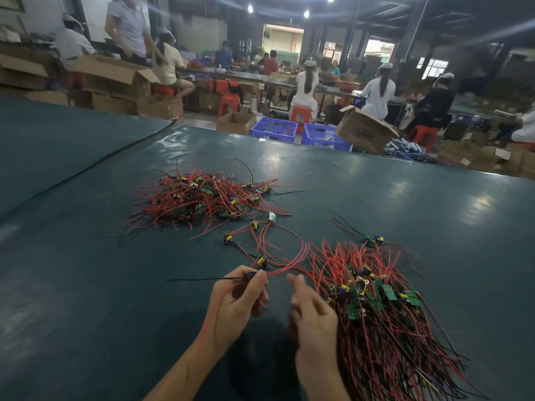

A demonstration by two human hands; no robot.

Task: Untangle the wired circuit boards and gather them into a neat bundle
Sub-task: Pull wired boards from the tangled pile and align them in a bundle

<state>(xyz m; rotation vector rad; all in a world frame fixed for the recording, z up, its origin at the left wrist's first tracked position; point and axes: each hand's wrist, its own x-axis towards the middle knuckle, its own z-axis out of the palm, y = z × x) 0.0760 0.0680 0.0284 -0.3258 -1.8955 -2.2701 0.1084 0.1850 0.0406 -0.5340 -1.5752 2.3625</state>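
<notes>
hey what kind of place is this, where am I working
Most likely a factory assembly floor: piles of wired circuit boards on a large green worktable, cardboard boxes, and workers seated along benches behind.

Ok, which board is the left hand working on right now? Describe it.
On the green table, two piles of red-wired boards: a tangled pile far off, a combed bundle at right. The board is pinched in the left hand, the only one lifted.

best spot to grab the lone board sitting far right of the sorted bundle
Pinch the green board itself from above. It lies flat beside its yellow part, apart from the bundle, and its thin wires trail off to the left and right, so they would slip.
</notes>
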